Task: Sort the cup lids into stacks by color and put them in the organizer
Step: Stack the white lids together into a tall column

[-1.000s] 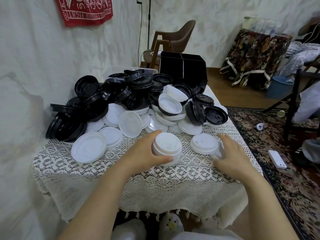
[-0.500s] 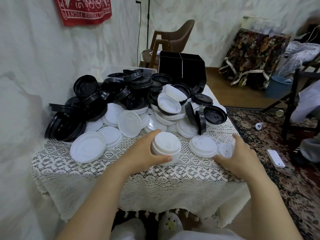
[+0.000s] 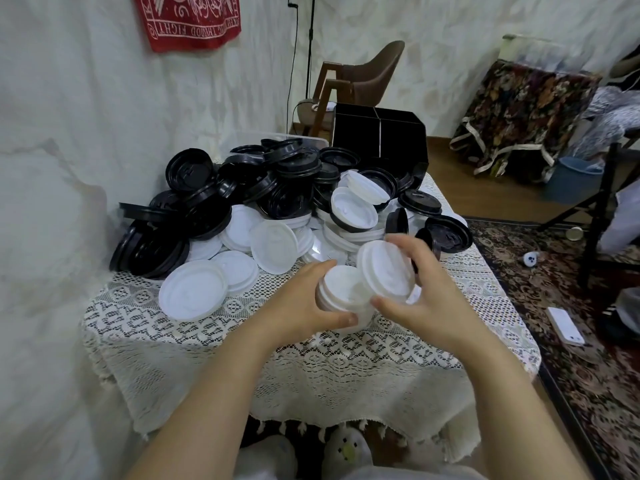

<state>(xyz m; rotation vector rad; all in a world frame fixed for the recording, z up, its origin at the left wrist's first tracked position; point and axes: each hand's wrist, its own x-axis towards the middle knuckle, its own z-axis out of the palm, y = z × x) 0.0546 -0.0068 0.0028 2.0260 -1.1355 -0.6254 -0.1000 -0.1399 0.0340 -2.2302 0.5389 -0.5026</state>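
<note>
While the left hand [image 3: 304,306] gripped the white stack [image 3: 341,292] mid-frame, the right hand [image 3: 426,299] pinched a tilted white lid [image 3: 386,271] just up-right of it.

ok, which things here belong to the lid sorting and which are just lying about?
Job: white lid stack in left hand; white lid in right hand; loose white lids; black lids; organizer.
Lying about: phone on the rug; chair; red banner; blue bin.
</note>
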